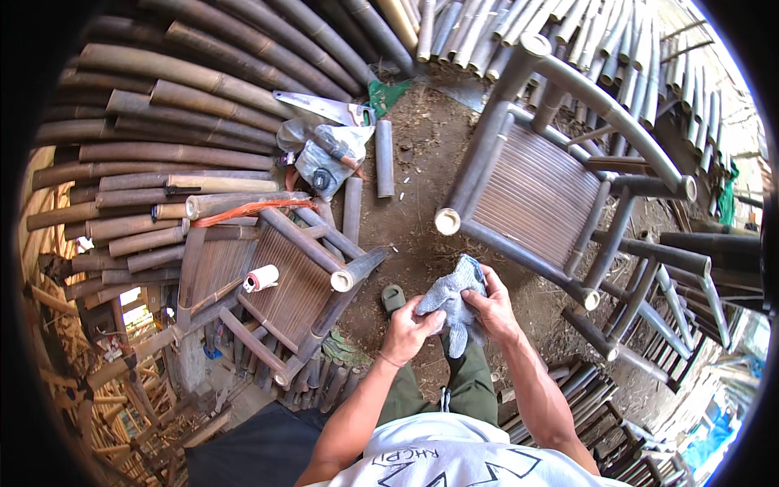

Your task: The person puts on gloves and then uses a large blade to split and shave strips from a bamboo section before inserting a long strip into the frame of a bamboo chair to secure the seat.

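A grey knitted work glove (452, 299) is held up in front of me between both hands. My left hand (410, 331) pinches its lower left edge, thumb on top. On the other side my right hand (493, 304) grips the glove near its darker cuff, fingers curled behind it. The glove's fingers hang loosely downward. Whether it is one glove or two together I cannot tell. To the right of my hands stands a dark bamboo chair (531, 195) with a slatted seat; a second bamboo chair (300, 284) lies to the left.
A hand saw (320, 107) and a plastic bag (331, 158) lie by stacked bamboo poles (195, 93) at the far left. A red and white roll (260, 278) rests on the left chair. Cut bamboo pieces (384, 158) lie on the dirt floor (426, 138). More bamboo frames (649, 300) stand at right.
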Demonstrator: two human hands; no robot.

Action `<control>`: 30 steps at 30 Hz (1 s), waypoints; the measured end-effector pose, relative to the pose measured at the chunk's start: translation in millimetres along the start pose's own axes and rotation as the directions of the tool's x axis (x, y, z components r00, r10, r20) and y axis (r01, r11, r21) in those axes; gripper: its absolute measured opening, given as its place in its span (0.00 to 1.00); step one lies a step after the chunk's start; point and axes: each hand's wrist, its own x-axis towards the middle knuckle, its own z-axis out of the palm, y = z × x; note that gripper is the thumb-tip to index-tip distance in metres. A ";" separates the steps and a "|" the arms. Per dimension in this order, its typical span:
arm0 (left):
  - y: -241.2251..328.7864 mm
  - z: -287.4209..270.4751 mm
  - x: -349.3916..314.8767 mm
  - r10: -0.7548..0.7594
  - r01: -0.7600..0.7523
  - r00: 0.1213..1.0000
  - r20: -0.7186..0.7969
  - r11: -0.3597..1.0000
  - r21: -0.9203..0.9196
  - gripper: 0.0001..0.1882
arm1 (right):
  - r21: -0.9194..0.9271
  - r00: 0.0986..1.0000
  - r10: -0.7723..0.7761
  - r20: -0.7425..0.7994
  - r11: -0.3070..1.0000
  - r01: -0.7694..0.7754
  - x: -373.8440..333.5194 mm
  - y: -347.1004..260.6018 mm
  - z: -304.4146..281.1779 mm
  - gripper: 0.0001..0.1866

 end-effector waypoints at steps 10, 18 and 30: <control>9.4 12.2 14.2 0.416 -0.289 0.909 -0.007 0.643 0.709 0.13 | 0.344 0.907 0.009 -0.421 0.927 0.151 -43.3 -1.2 -46.6 0.12; 57.9 5.6 53.4 0.339 -0.362 0.931 0.134 0.810 0.461 0.23 | -0.791 0.755 -0.645 -0.120 0.521 0.320 -70.2 -14.3 -22.7 0.16; 7.3 78.0 56.8 0.163 -0.334 0.942 0.294 0.559 0.759 0.09 | -0.794 0.452 -0.879 -0.153 0.382 0.473 -91.6 -2.9 32.5 0.20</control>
